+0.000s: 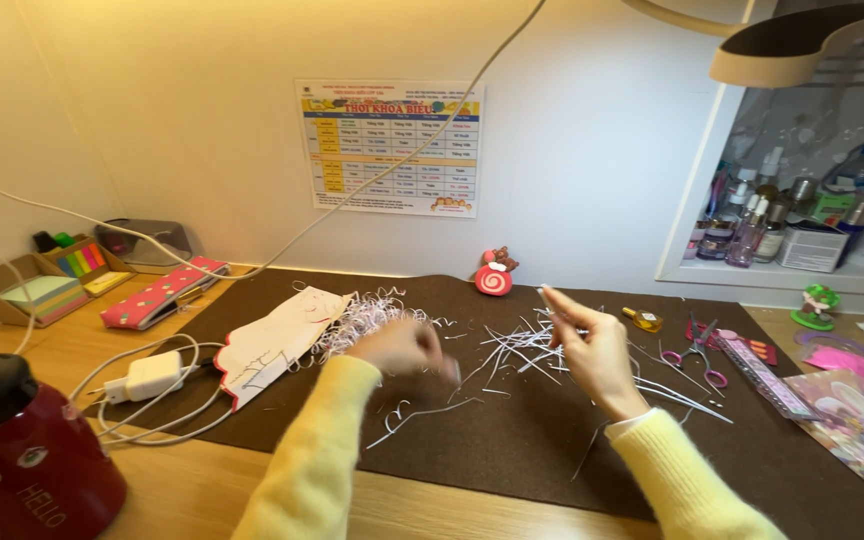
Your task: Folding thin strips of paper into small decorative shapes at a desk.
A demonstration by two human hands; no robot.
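Red mug (22, 455): stood at the near left corner of the wooden desk (202, 490), off the mat and away from the work.
White charger (152, 375): lay with its looped cable at the mat's left edge.
Brown felt mat (512, 440): carried nearly all the paper work.
White paper piece (272, 345): lay flat left of the hands, its edge cut wavy, with a tangled heap of shredded paper (367, 320) touching its right end.
Left hand (402, 347): was blurred, fingers curled inward just right of the heap; it seemed pressed together on a strip, but I could not tell for sure.
Loose paper strips (512, 350): lay scattered between and under both hands, some curled, some straight, a few trailing toward the near edge.
Right hand (592, 355): was raised over the mat, thumb and forefinger pinching the top end of a thin white strip (550, 297), which stood clear of the pile below.
Progress: by my judgement much shredding was done, since a heap and many strips were out; the strips remained unsorted.
Pink-handled scissors (697, 355): lay idle on the mat, well apart from the right hand.
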